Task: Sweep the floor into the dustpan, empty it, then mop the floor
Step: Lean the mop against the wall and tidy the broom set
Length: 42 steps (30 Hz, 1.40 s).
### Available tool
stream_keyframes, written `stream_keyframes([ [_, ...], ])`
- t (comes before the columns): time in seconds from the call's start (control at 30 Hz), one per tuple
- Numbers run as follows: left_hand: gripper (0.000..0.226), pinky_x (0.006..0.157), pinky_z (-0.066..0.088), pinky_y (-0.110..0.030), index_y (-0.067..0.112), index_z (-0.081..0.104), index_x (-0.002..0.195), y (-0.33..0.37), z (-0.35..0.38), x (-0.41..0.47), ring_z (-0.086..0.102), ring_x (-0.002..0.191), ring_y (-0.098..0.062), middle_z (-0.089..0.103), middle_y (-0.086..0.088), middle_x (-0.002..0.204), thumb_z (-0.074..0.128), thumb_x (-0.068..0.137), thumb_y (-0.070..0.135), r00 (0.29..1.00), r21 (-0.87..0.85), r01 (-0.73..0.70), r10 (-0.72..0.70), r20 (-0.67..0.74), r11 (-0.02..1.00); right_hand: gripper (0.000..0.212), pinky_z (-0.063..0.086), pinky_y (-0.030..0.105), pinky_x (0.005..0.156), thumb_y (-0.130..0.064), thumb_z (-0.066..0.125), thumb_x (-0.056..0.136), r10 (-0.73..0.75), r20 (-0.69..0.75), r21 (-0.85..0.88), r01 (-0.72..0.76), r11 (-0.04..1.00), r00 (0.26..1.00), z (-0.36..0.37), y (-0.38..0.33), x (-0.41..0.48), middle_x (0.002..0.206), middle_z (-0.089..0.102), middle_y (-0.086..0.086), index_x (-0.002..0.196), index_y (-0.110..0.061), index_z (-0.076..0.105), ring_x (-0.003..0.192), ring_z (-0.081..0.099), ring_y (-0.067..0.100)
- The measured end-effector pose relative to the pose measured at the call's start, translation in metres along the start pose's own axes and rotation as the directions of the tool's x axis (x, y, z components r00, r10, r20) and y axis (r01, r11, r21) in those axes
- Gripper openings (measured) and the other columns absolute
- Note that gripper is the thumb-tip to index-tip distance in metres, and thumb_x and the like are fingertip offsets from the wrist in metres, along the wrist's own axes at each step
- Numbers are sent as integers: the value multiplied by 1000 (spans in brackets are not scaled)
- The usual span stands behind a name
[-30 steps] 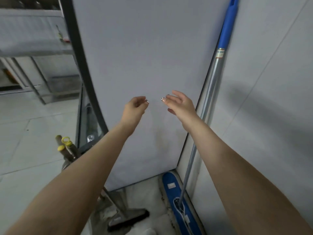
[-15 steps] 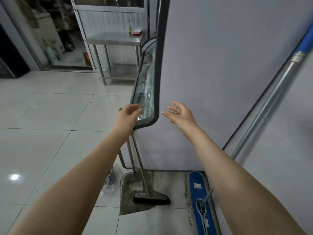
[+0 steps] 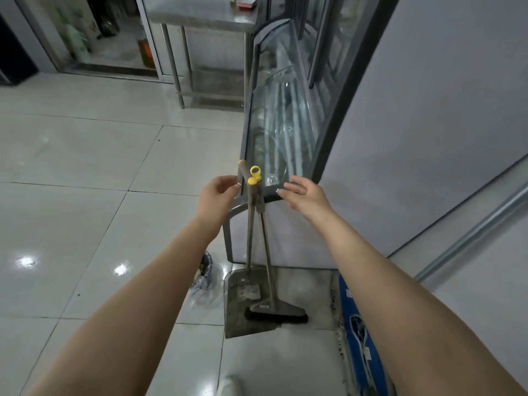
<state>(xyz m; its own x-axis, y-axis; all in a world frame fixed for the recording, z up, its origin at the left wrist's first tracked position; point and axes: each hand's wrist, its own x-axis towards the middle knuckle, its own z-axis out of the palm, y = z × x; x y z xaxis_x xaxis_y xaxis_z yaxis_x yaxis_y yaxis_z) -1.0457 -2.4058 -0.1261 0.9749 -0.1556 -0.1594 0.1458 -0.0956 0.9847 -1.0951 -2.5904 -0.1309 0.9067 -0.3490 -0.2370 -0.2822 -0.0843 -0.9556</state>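
A grey dustpan (image 3: 243, 312) stands on the tiled floor against the glass display case, and its long handle (image 3: 249, 230) rises to a yellow cap. A broom with a black brush head (image 3: 275, 311) rests in the pan, its handle (image 3: 267, 252) leaning alongside. My left hand (image 3: 217, 195) hovers just left of the handle tops with loosely curled fingers, holding nothing. My right hand (image 3: 304, 195) is spread just right of them, also holding nothing. A blue flat mop head (image 3: 361, 338) lies on the floor at the right, its metal pole (image 3: 471, 235) slanting up along the wall.
The curved glass display case (image 3: 280, 132) and a tall grey cabinet side (image 3: 414, 124) stand straight ahead. A steel table (image 3: 200, 24) is farther back. A crumpled plastic bag (image 3: 204, 281) lies left of the dustpan. Open tiled floor (image 3: 71, 195) stretches to the left.
The view has swung left and down from the cabinet side to the dustpan and broom. Both hands have come up to the handle tops, one on each side.
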Motion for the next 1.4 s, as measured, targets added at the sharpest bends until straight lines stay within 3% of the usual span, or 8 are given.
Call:
stream_keyframes([
  [0.27, 34, 98, 46, -33, 4, 52, 127, -50, -10, 53, 57, 99, -14, 61, -7, 112, 55, 92, 7, 993, -15, 94, -93, 68, 995, 51, 41, 34, 106, -18, 63, 90, 146, -22, 6, -146, 989, 989, 33, 31, 48, 131, 56, 7, 137, -7, 45, 120, 54, 15],
  [0.4, 37, 94, 47, -29, 5, 52, 127, -69, 3, 72, 59, 101, -15, 62, -7, 114, 58, 90, 6, 988, 19, 104, -105, 117, 994, 31, 37, 34, 108, -13, 56, 94, 230, 16, 181, -229, 956, 973, 42, 42, 79, 123, 58, 9, 125, -10, 54, 125, 50, 19],
  [0.6, 37, 98, 46, -31, 8, 55, 125, -85, 19, 100, 58, 114, -20, 61, -5, 113, 58, 89, 3, 982, 42, 78, -84, 168, 996, 27, 34, 30, 105, -21, 53, 96, 206, 24, 166, -207, 964, 978, 49, 52, 134, 133, 54, 10, 122, -12, 56, 128, 46, 19],
  [0.77, 47, 104, 42, -36, 14, 49, 135, -92, 25, 115, 53, 119, -17, 53, -12, 134, 60, 90, 4, 974, 35, 73, -79, 212, 997, 10, 32, 27, 98, -31, 52, 95, 210, 123, 137, -226, 964, 970, 54, 63, 163, 129, 56, 2, 93, -26, 61, 127, 45, 15],
  [0.97, 45, 106, 42, -42, 14, 53, 133, -100, 27, 123, 54, 121, -16, 59, -8, 129, 60, 90, 4, 961, 40, 57, -66, 269, 998, 19, 27, 29, 95, -43, 52, 92, 230, 212, 106, -256, 961, 950, 57, 72, 178, 133, 53, -8, 106, -33, 60, 127, 40, 9],
  [1.13, 48, 103, 44, -34, 13, 51, 135, -106, 30, 125, 57, 118, -15, 60, -7, 128, 61, 89, 3, 958, 43, 63, -73, 279, 997, 13, 35, 28, 93, -37, 55, 92, 196, 215, 86, -218, 972, 957, 54, 73, 179, 97, 62, -12, 90, -30, 65, 105, 53, 9],
  [1.23, 50, 100, 45, -29, 13, 49, 136, -109, 30, 125, 57, 117, -16, 59, -8, 129, 60, 89, 0, 960, 57, 65, -78, 268, 996, 8, 42, 22, 79, -34, 59, 90, 177, 215, 38, -189, 981, 961, 43, 76, 170, 90, 65, -13, 89, -30, 66, 94, 58, 3],
  [1.4, 53, 99, 46, -32, 13, 46, 137, -109, 32, 123, 56, 119, -21, 57, -12, 130, 58, 88, -4, 961, 65, 61, -76, 266, 996, 6, 43, 16, 74, -26, 65, 89, 104, 208, -42, -97, 994, 973, 32, 86, 155, 88, 64, -17, 93, -30, 63, 85, 57, -3],
])
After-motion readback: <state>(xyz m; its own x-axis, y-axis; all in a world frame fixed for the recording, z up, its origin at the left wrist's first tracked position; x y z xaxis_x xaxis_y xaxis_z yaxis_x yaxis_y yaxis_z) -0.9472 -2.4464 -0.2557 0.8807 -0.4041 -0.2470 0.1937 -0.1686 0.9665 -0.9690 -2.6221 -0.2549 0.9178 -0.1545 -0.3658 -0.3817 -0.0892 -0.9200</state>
